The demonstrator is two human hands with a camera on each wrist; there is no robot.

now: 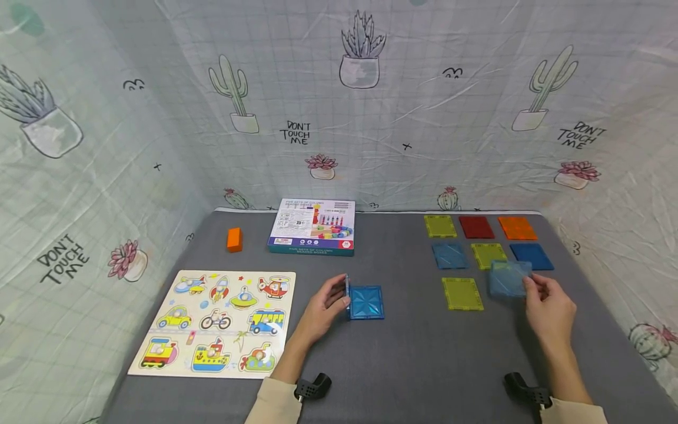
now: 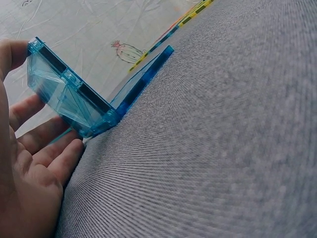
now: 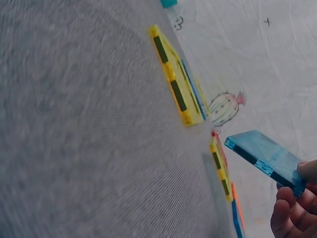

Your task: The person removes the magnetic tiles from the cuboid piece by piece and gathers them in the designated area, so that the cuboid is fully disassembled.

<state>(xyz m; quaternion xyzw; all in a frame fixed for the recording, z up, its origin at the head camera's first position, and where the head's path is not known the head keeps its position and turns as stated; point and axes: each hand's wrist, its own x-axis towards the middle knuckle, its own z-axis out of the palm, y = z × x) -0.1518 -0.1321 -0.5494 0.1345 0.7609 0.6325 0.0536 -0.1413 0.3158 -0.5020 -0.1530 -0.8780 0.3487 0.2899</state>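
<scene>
My left hand (image 1: 320, 311) holds a clear blue magnetic tile (image 2: 64, 91) upright on its edge, fingers at its side and upper corner. Its lower edge meets one side of a flat blue magnetic tile (image 1: 366, 302) on the table. Off to the right, my right hand (image 1: 551, 309) pinches a light blue magnetic tile (image 1: 507, 278) by one edge. That tile is raised above the table, as the right wrist view shows, with its magnet strips along the near edge (image 3: 262, 166). In the head view it overlaps the middle yellow tile (image 1: 486, 255) and lies near the dark blue tile (image 1: 532, 257).
Several more tiles lie flat at the right: yellow (image 1: 462, 294), light blue (image 1: 450, 255), red (image 1: 477, 227) and orange (image 1: 517, 228). A wooden vehicle puzzle board (image 1: 212, 324) is at the left. Behind stand a boxed bead set (image 1: 311, 227) and an orange block (image 1: 234, 240).
</scene>
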